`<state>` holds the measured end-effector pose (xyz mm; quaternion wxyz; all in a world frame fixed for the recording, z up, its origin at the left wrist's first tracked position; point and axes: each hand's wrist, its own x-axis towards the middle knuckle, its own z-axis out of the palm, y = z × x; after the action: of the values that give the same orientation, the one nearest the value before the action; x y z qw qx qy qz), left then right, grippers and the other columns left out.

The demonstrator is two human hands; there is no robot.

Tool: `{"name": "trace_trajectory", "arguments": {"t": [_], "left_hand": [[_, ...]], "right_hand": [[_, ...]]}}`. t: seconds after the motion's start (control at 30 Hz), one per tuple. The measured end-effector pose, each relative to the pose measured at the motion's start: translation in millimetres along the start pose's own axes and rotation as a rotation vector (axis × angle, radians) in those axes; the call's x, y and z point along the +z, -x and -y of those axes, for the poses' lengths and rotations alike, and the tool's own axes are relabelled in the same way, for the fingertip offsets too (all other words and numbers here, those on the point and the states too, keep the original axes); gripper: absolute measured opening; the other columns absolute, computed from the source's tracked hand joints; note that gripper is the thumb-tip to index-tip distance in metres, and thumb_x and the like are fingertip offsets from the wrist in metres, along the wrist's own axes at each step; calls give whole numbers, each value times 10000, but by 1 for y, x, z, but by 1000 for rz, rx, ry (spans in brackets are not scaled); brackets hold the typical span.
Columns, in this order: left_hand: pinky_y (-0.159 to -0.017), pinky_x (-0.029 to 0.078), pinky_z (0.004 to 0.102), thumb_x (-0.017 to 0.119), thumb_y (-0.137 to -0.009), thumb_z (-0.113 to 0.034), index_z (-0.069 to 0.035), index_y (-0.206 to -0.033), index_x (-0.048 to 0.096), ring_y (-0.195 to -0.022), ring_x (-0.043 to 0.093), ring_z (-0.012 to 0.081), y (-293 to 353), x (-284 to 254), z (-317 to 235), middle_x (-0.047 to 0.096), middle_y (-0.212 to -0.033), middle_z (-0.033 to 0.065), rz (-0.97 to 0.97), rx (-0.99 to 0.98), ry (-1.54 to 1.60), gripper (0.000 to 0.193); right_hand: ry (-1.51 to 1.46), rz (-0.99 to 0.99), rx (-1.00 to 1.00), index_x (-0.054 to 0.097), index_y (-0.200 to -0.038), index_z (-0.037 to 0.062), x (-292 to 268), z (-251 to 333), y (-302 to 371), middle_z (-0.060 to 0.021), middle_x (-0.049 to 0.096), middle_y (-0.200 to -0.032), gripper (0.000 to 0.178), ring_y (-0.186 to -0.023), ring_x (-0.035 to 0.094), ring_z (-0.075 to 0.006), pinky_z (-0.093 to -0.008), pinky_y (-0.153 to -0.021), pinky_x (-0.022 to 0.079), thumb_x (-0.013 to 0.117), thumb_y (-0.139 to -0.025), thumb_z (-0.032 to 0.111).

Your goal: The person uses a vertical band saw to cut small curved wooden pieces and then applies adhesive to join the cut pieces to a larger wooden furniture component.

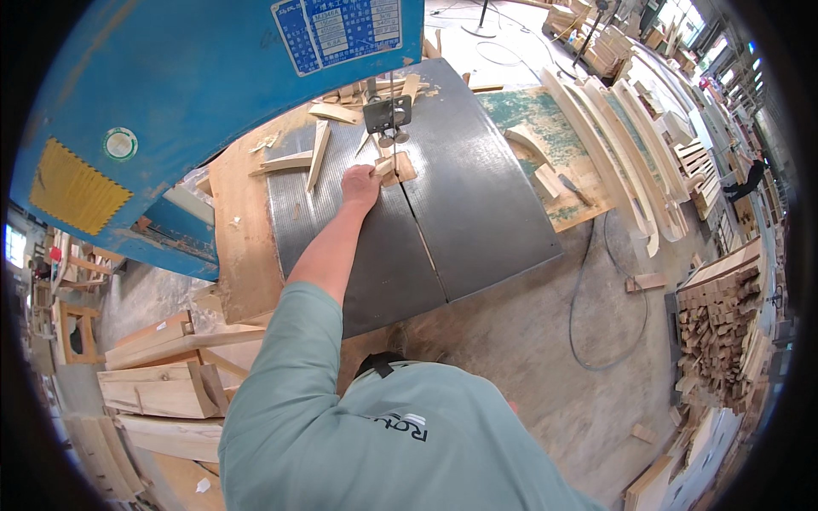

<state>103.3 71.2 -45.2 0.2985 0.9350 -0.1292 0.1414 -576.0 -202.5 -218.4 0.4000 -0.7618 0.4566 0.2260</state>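
My left arm reaches across the dark metal table [490,213] of a blue bandsaw [187,77]. At the far end of that arm, my left hand [361,185] is closed on a small pale wood piece [385,167], close beside the upright saw blade. The blade guide [388,115] hangs just beyond the hand. A light wooden insert [407,167] surrounds the blade, and a slot runs from it toward me. Curved wood offcuts [318,155] lie left of the hand on the table. My right hand does not show.
More offcuts [336,112] are heaped behind the blade. A green-stained board [528,111] with a curved piece adjoins the table's right side, near long curved beams [601,145]. A cable [573,328] loops over the floor. Thick timbers [158,387] are stacked at left, cut blocks [720,319] at right.
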Motion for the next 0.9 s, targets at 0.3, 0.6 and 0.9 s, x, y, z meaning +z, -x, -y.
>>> {"name": "trace_trajectory", "arguments": {"t": [0.3, 0.6, 0.9], "left_hand": [[-787, 541, 295, 790, -819, -23, -8, -1046, 727, -861, 655, 183, 133, -132, -58, 681, -1011, 83, -137, -77, 472, 236], [-776, 555, 309, 715, -825, 107, -27, -1095, 713, -947, 663, 195, 346, -295, -121, 664, -1053, 81, -361, -21, 157, 302], [-785, 552, 382, 718, -698, 77, -37, -1044, 714, -912, 656, 306, 565, -370, -166, 661, -1011, 124, -500, -232, -293, 365]], "right_hand": [[66, 71, -205, 756, -1017, 14, -69, 37, 16, -229, 728, -915, 335, -839, 738, -302, -398, -755, 544, 693, -857, 301], [153, 604, -979, 696, -1121, -11, -71, 284, 60, -121, 724, -892, 295, -811, 655, -161, -336, -733, 532, 671, -960, 236], [-233, 1209, -1149, 525, -1384, -72, 59, 339, 326, -106, 676, -1050, 521, -844, 633, -101, -266, -750, 530, 713, -940, 125]]}}
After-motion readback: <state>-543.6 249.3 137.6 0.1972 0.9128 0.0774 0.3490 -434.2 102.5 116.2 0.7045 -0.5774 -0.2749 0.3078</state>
